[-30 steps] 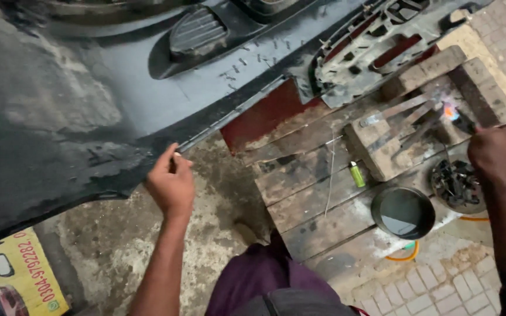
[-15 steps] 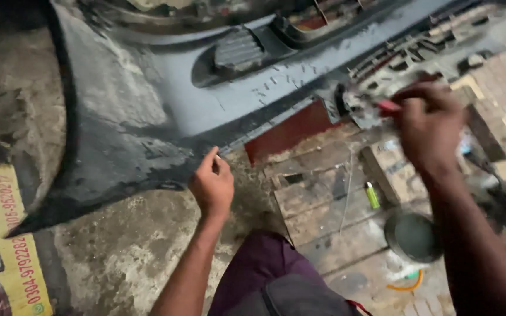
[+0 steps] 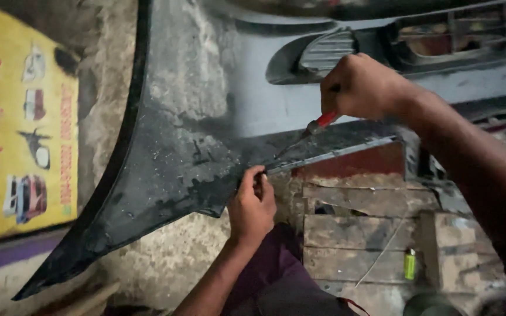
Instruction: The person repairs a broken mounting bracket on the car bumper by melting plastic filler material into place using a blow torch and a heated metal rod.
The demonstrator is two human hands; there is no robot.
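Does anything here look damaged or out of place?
Yes. The dark car bumper is scuffed and flaking near its lower edge, where the left hand grips it and the right hand points a red-handled tool.

Both forearms are bare, with no sleeve reaching into view on either side. The left hand (image 3: 253, 206) and the right hand (image 3: 359, 86) are uncovered: no gloves. No ring, watch or band shows on either wrist or on the fingers that can be seen. The left forearm is slim and runs up from the lower edge of the picture; the right forearm is broader and comes in from the right edge. At the bottom centre the lap is covered by dark maroon trousers (image 3: 276, 275), whose cloth is plain, slightly creased and unmarked.
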